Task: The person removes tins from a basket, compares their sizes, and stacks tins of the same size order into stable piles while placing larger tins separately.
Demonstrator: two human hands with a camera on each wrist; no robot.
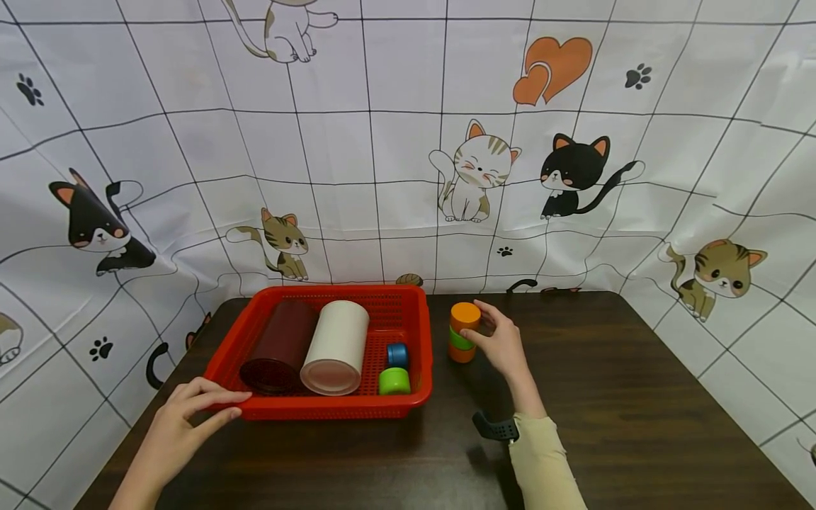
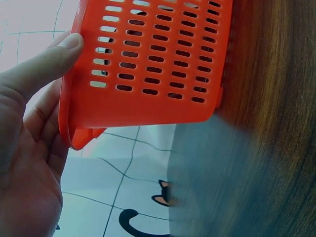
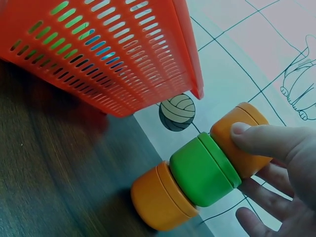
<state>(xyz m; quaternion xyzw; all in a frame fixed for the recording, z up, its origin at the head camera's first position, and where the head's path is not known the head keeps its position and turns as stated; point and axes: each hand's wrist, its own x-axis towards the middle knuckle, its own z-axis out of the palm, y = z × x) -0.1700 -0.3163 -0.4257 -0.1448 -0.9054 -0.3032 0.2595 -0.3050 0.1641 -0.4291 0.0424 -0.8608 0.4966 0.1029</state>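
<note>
A stack of three small round lidded containers stands on the table right of the red basket (image 1: 319,409). My right hand (image 1: 505,345) pinches the top orange container (image 3: 249,155) between thumb and fingers. Below it sits a green container (image 3: 205,170), and under that another orange container (image 3: 160,200). The stack is slightly staggered, its pieces touching. At the basket's near left corner, my left hand (image 1: 181,423) grips the rim, the thumb against the outside wall in the left wrist view.
Inside the basket lie a dark maroon cylinder (image 1: 280,343) and a white cylinder (image 1: 338,340), side by side. A blue container (image 1: 397,355) and a bright green container (image 1: 394,381) sit at its right. Behind the dark wooden table (image 1: 637,425) hangs a cat-print sheet (image 1: 401,149).
</note>
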